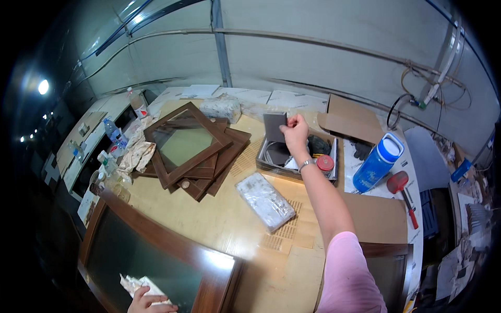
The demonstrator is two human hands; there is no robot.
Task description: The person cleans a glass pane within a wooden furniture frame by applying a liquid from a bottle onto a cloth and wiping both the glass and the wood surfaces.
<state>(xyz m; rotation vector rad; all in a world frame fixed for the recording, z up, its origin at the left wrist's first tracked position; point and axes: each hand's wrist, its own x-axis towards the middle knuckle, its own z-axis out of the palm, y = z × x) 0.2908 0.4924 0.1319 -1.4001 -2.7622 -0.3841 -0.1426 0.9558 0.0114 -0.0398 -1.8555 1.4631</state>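
My right hand reaches over an open box and pinches a flat dark grey rectangular sheet, held upright by its edge. Inside the box lie a round red tin, a dark bundle and other small items, partly hidden by my hand. Low in the view, my left hand is closed on a crumpled white cloth. That cloth rests on the dark glass of a large brown wooden-framed panel.
Several brown glazed frames are stacked crookedly at the far left. A plastic-wrapped white block lies mid-table. To the right stand a blue bottle and a red-handled tool near cardboard. Bottles and a stained rag line the left.
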